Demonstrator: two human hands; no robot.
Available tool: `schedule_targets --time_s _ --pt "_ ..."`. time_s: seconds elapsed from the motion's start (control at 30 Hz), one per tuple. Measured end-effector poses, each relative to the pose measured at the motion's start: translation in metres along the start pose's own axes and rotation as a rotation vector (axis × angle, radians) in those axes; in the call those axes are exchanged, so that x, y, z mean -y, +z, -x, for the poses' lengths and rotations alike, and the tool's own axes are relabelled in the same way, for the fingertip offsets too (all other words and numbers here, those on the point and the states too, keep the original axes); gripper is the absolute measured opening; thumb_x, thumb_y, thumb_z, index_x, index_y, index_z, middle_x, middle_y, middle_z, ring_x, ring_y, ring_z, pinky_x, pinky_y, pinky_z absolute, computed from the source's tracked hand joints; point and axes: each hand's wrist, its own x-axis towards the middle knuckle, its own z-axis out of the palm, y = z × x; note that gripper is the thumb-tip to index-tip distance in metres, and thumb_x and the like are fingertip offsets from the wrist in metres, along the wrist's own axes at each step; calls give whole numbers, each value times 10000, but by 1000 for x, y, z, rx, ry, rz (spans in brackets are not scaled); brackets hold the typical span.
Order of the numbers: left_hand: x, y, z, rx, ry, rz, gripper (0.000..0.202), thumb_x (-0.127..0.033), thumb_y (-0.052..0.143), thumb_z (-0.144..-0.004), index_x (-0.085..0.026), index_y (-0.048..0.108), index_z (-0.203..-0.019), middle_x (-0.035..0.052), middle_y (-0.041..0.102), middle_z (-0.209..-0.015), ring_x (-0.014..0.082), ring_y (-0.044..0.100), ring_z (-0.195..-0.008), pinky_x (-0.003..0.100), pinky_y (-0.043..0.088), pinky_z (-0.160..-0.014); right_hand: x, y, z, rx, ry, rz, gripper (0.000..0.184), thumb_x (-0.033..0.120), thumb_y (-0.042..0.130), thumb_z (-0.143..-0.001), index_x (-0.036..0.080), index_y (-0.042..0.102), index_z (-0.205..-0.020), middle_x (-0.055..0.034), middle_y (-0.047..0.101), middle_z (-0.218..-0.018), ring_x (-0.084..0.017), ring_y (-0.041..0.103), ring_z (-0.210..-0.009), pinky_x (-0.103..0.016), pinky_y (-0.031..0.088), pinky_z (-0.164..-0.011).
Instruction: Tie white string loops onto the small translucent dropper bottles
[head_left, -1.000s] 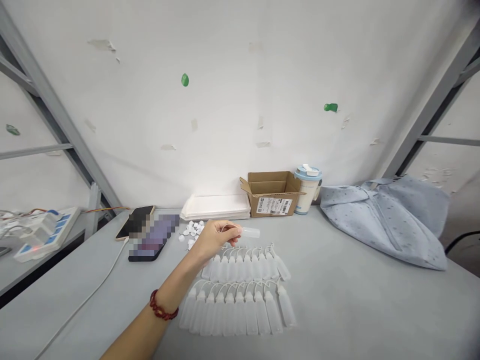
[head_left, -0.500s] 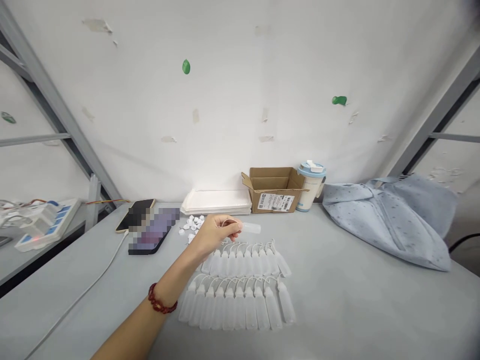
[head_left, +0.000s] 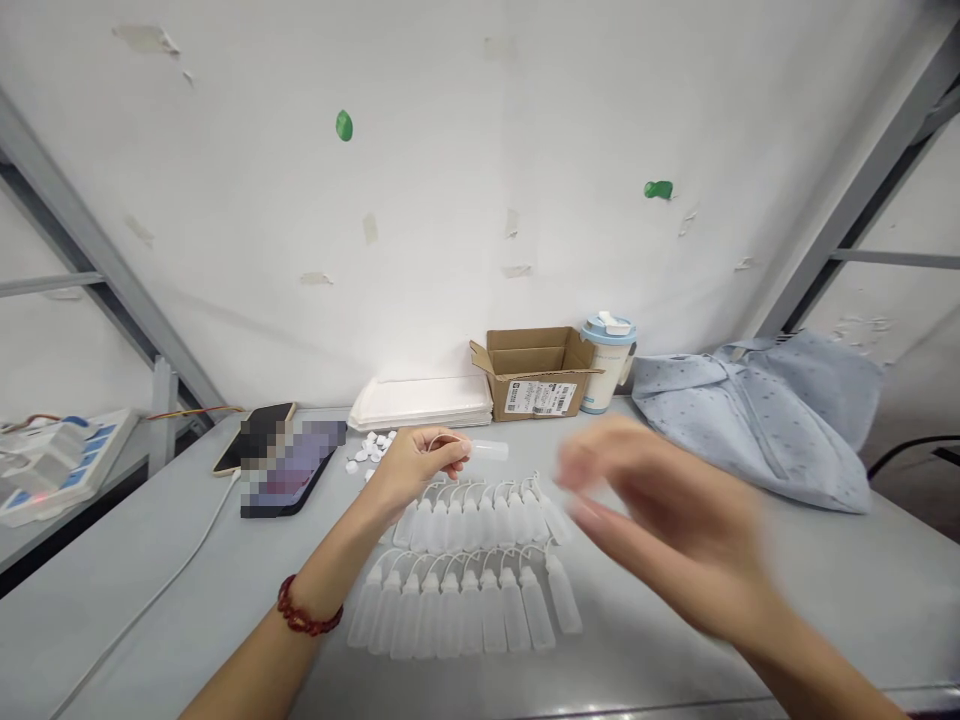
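Note:
My left hand (head_left: 416, 465) pinches a small translucent plastic squeeze bottle (head_left: 489, 451), which lies sideways with its base pointing right. A thin white strap curls up by the fingers. My right hand (head_left: 667, 530) is over the table to the right, smeared by motion; its thumb and fingers curve toward each other, and whether anything is between them is unclear. Below my left hand lie two rows of similar bottles, a far row (head_left: 469, 525) and a near row (head_left: 450, 615), with strapped white necks pointing away from me. Small white caps (head_left: 367, 452) are piled left of my left hand.
At the back stand a stack of white trays (head_left: 420, 403), an open cardboard box (head_left: 536, 397) and a lidded cup (head_left: 607, 375). A blue cloth bag (head_left: 757, 420) lies right. Two phones, one black (head_left: 255, 440), one nearer (head_left: 292, 475), and a white cable (head_left: 180, 570) lie left.
My right hand has come into view from the right. My left hand still holds the bottle, in about the same place over the rows. The whole view has shifted slightly.

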Motion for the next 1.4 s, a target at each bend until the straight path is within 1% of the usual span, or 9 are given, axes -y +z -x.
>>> schedule_targets --time_s 0.17,0.27,0.4,0.73,0.87,1.07,1.2,1.3,1.4 --pt "4 7 2 80 13 -31 180 -320 629 -730 -146 672 -745 -11 571 -596 115 514 -563 246 432 -597 -72 49 -1 118 -58 66 304 254 532 -870 206 459 -1161 -109 558 -1071 -216 564 -960 -379 516 -783" --pt "5 12 5 154 11 -68 187 -324 615 -748 -148 679 -756 -2 584 -609 121 525 -568 245 433 -593 -88 63 14 138 -97 92 300 177 432 -915 192 418 -1214 -115 577 -1026 -189 583 -885 -332 528 -721" --pt "2 15 9 193 22 -128 199 -335 609 -759 -157 697 -774 7 602 -612 127 532 -587 241 432 -602 -82 63 26 74 -177 151 336 131 403 -917 172 386 -1250 -119 598 -958 -190 593 -821 -308 531 -641" --pt "2 10 8 312 -81 -135 299 -398 606 -756 -142 665 -615 28 611 -611 115 523 -528 231 430 -544 -78 65 29 45 -231 201 369 48 341 -898 162 426 -1238 -125 582 -966 -190 587 -875 -310 530 -704" --pt "0 14 9 290 -94 -122 250 -366 626 -732 -144 672 -626 21 600 -608 115 512 -533 233 428 -543 -75 65 31 63 -160 114 327 106 366 -910 164 440 -1224 -110 580 -921 -173 572 -768 -295 511 -640" --pt "-1 26 13 105 35 -190 163 -326 698 -645 -165 697 -674 26 636 -699 159 556 -655 243 442 -595 -68 60 26 50 77 -29 241 260 394 -935 180 572 -1076 -35 572 -718 -145 538 -632 -262 464 -588" --pt "2 24 11 139 53 -202 252 -395 600 -747 -170 712 -773 36 639 -711 168 567 -666 264 454 -630 -65 57 22 46 136 -72 244 281 406 -932 186 597 -1051 -29 587 -717 -145 551 -651 -262 457 -613" --pt "3 21 10 172 29 -202 338 -431 522 -810 -153 689 -714 27 612 -617 161 571 -639 273 455 -669 -66 57 22 15 122 -70 236 259 410 -929 179 588 -1060 -33 583 -724 -143 544 -644 -260 456 -606" --pt "3 23 10 232 -77 -153 409 -475 495 -819 -132 636 -646 37 609 -594 148 569 -563 266 463 -603 -69 59 24 -25 72 -51 225 244 409 -926 179 563 -1077 -42 586 -747 -146 538 -644 -263 460 -593"
